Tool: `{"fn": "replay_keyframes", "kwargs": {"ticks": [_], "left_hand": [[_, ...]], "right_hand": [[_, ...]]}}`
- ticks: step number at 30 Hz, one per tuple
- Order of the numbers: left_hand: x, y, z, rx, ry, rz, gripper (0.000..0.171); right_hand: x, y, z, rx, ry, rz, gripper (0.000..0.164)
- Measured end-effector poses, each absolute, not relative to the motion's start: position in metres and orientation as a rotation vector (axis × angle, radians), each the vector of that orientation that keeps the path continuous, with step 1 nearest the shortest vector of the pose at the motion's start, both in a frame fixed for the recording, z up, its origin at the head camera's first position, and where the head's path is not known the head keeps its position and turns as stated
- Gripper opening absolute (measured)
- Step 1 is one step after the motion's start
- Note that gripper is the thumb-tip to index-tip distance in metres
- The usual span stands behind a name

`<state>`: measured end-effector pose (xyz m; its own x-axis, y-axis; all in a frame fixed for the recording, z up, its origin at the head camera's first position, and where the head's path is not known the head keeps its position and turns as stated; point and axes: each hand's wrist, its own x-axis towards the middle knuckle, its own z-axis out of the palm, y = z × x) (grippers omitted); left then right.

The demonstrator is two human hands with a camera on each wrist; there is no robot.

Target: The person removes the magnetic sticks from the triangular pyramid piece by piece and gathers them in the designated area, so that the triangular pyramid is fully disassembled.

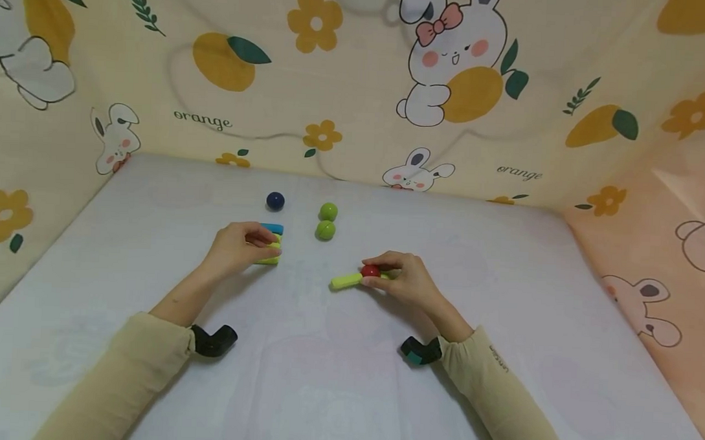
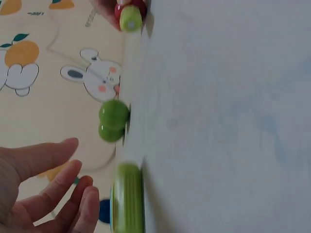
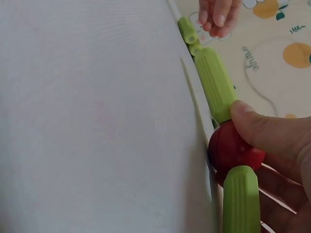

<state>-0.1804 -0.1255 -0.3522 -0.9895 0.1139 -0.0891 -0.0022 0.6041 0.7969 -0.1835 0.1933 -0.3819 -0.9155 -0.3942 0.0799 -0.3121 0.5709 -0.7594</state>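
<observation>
My right hand (image 1: pixel 407 281) pinches a red ball (image 3: pixel 235 148) between thumb and fingers. Ridged lime-green rods (image 3: pixel 215 85) stick out from two sides of that ball, just over the table. Over on the left, my left hand (image 1: pixel 241 245) hovers beside several lime-green rods (image 1: pixel 271 260) lying in a row, with a blue rod (image 1: pixel 272 228) at their far side. In the left wrist view its fingers (image 2: pixel 56 191) are loosely bent and hold nothing, apart from the rods. Part of the row is hidden behind this hand in the head view.
Two green balls (image 1: pixel 327 220) sit close together near the middle of the white table (image 1: pixel 324 374), and a dark blue ball (image 1: pixel 275 201) lies left of them, farther back. A printed cloth wall (image 1: pixel 357 84) rises at the back and sides.
</observation>
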Motion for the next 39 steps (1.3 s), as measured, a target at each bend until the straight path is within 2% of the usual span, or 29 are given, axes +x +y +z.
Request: {"fn": "replay_keyframes", "kwargs": {"ticks": [15, 24, 32, 39], "left_hand": [[-0.185, -0.08, -0.364, 0.2, 2.526, 1.333, 0.033], [-0.183, -0.06, -0.371, 0.364, 2.41, 1.369, 0.034], [-0.183, -0.047, -0.375, 0.385, 2.392, 1.368, 0.036], [-0.179, -0.041, -0.375, 0.327, 2.405, 1.365, 0.03]], "right_hand": [[-0.185, 0.189, -0.385, -0.523, 2.738, -1.263, 0.035], [-0.183, 0.189, -0.385, -0.527, 2.754, -1.258, 0.034], [-0.182, 0.191, -0.387, -0.521, 2.75, -1.271, 0.034], [-0.182, 0.192, -0.388, -0.521, 2.756, -1.265, 0.035]]}}
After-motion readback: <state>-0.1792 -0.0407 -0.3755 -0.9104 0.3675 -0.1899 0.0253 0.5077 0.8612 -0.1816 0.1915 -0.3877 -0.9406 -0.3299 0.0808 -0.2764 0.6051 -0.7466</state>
